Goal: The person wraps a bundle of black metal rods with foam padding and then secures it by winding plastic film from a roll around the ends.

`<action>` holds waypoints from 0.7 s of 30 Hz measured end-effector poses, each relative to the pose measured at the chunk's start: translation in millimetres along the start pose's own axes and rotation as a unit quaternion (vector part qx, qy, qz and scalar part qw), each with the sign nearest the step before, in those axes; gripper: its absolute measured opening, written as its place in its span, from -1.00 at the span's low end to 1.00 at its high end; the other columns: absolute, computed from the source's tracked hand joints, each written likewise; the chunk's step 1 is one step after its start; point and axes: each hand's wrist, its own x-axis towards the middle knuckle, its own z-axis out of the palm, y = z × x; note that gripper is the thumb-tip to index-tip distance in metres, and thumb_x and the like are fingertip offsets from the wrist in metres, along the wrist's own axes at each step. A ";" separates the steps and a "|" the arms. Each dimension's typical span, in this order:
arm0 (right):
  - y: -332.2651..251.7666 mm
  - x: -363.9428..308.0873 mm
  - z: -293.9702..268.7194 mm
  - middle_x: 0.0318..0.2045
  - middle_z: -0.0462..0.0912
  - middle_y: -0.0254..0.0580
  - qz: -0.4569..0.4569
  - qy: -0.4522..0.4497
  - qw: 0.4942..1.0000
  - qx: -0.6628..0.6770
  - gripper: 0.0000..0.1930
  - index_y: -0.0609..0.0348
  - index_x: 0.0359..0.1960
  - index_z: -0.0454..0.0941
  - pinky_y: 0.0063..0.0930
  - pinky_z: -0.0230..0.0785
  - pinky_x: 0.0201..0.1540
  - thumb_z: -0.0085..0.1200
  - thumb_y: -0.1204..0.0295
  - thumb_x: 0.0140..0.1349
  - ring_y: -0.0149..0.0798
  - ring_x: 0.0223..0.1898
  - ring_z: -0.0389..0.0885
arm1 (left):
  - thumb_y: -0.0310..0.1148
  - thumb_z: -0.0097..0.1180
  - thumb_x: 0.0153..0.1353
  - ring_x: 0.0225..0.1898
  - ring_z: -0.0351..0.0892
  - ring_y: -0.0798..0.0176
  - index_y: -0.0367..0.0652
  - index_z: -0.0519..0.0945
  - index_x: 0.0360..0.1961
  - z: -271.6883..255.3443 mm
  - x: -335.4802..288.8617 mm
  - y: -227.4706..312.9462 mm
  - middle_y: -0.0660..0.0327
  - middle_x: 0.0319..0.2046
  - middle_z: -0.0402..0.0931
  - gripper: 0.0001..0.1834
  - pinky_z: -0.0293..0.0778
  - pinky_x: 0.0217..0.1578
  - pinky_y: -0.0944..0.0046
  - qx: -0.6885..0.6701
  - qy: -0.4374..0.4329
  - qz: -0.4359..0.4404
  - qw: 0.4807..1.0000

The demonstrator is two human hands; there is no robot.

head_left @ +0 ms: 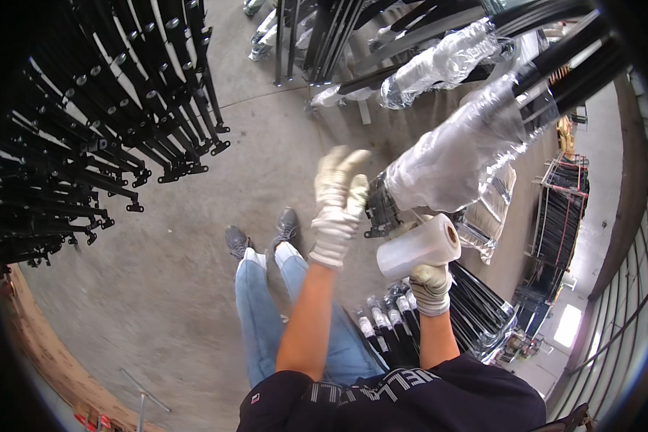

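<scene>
My right hand [430, 288], in a pale work glove, grips a roll of clear stretch film [416, 248] from below. The cardboard core shows at the roll's right end. My left hand [338, 198], gloved too, is raised with thumb and fingers apart, slightly blurred, and holds nothing I can see. Just right of it is the near end of a bundle of black metal bars [383, 209]. Clear film wrap [453, 147] covers this bundle in shiny layers, while its dark near end sticks out. Whether film runs between roll and bundle I cannot tell.
Many black metal frames with end brackets [129, 93] stand in rows at the left. Another film-wrapped bundle [439, 65] lies behind mine. Wrapped black bars [392, 324] rest close by my right forearm. A rack of dark bars [560, 209] stands farther right on the concrete floor [144, 288].
</scene>
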 end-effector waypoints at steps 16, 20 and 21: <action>65.6 183.0 1.0 -0.12 0.43 -0.27 0.034 -0.147 0.977 -0.148 -0.31 0.18 0.06 0.24 -0.45 0.27 0.01 0.26 0.41 -0.19 -0.38 -0.09 0.41 | -0.20 0.11 -0.02 -0.20 0.40 -0.03 -0.18 0.17 0.03 -13.5 11.8 33.0 -0.04 -0.10 0.30 -0.39 0.35 -0.22 0.10 0.416 0.039 -0.024 0.908; 69.8 182.0 21.1 -0.09 0.41 -0.26 0.051 -0.157 0.982 -0.094 -0.37 0.18 0.07 0.24 -0.44 0.24 0.03 0.20 0.43 -0.11 -0.39 -0.07 0.39 | -0.16 0.15 0.01 -0.07 0.39 0.10 -0.08 -0.03 0.22 -19.6 26.2 -15.2 0.01 -0.04 0.30 -0.17 0.32 -0.06 0.13 0.071 0.014 -0.001 0.997; 66.8 177.7 23.1 -0.08 0.41 -0.26 0.047 -0.152 0.985 -0.074 -0.38 0.17 0.07 0.24 -0.43 0.24 0.04 0.19 0.43 -0.09 -0.39 -0.06 0.39 | -0.24 0.21 -0.01 -0.12 0.43 0.23 -0.05 0.02 0.20 -15.9 24.1 -14.5 0.10 -0.10 0.38 -0.19 0.39 -0.12 0.23 -0.157 -0.019 -0.091 0.983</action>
